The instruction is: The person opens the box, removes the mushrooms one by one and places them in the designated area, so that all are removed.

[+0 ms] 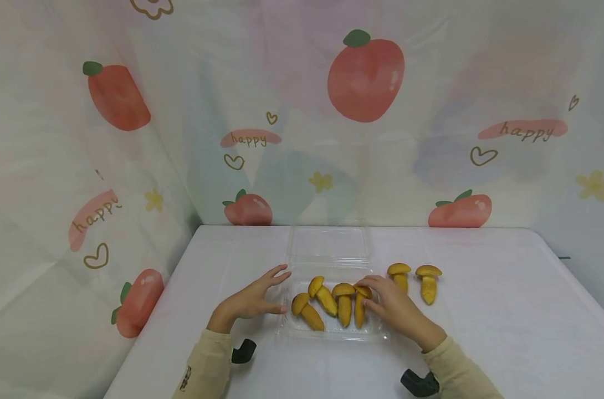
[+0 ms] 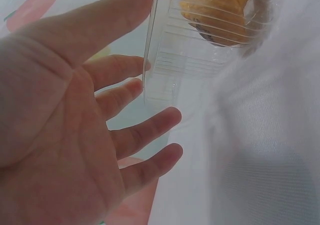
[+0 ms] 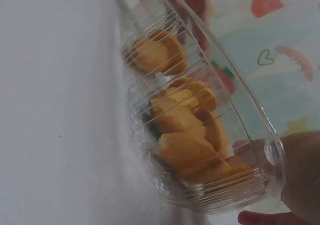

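A clear plastic box [image 1: 302, 330] stands in the middle of the table, its lid [image 1: 329, 244] folded back behind it. Several yellow-brown mushrooms [image 1: 344, 305] lie side by side inside. My right hand [image 1: 397, 310] reaches over the right rim and holds the rightmost mushroom [image 1: 360, 313], fingers at its cap and thumb by its stem. On the other side, my left hand [image 1: 252, 299] has its fingers spread, with the thumb right at the left rim. The left wrist view shows that palm [image 2: 65, 115] holding nothing, fingertips close to the box wall.
Two more mushrooms stay on the white table [image 1: 506, 310] right of the box, one [image 1: 429, 284] in full view and one [image 1: 399, 276] partly behind my right hand. A cloth backdrop [image 1: 292, 83] with printed fruit rises behind the table and along its left side.
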Tool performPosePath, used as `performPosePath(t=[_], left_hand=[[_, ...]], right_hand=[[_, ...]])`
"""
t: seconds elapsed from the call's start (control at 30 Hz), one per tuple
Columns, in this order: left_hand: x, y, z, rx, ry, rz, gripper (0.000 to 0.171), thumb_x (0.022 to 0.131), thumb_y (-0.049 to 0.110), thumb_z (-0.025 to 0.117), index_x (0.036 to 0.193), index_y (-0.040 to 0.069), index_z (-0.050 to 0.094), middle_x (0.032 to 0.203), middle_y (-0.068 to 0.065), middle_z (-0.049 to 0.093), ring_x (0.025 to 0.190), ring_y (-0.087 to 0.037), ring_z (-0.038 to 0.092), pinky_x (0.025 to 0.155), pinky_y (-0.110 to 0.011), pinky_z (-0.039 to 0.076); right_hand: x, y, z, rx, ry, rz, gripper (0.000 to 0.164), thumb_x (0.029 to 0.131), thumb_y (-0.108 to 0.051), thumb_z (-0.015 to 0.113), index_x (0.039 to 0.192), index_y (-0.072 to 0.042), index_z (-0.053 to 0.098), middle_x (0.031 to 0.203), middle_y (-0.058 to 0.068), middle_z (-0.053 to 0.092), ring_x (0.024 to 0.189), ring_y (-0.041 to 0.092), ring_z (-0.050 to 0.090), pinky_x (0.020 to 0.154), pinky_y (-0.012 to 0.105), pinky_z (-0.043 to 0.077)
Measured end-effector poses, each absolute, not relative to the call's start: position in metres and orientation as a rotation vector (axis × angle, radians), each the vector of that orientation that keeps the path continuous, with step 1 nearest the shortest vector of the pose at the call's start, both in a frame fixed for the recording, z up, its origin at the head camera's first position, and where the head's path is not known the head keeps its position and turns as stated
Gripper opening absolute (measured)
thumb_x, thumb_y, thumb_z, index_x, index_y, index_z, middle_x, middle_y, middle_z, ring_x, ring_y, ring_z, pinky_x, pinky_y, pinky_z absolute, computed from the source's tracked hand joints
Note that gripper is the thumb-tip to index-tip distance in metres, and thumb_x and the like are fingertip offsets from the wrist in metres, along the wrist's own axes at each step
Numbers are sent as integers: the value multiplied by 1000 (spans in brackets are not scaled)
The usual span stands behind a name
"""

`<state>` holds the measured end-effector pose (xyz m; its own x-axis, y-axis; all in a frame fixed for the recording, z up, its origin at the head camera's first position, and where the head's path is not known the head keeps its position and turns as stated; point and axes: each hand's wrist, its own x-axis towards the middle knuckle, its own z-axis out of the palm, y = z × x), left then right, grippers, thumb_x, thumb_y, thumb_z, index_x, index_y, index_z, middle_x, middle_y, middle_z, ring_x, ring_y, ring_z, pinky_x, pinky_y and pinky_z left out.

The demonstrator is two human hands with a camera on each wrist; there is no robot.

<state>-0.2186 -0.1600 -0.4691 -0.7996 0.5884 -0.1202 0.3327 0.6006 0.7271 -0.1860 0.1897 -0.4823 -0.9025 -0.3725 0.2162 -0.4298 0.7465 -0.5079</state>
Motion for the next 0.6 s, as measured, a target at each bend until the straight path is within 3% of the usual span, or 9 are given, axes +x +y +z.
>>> performPosePath(t=[0.4, 0.6], left_hand=[[-219, -160, -468, 763, 2482, 1027, 83, 91, 20, 76, 158, 4, 31, 171, -15, 13, 156, -42, 18, 120, -68, 23], [-219, -160, -469, 768, 2482, 1027, 82, 91, 21, 76, 158, 4, 31, 171, -15, 14, 156, -42, 18, 120, -68, 23]], right_hand=[[-183, 186, -483, 570, -2889, 852, 37, 90, -3, 71, 127, -3, 65, 126, 12, 69, 122, 35, 64, 103, 54, 51], [-182, 181, -482, 543, -2838, 721, 28, 89, 3, 69, 117, -1, 72, 117, 12, 72, 114, 33, 66, 98, 51, 54]])
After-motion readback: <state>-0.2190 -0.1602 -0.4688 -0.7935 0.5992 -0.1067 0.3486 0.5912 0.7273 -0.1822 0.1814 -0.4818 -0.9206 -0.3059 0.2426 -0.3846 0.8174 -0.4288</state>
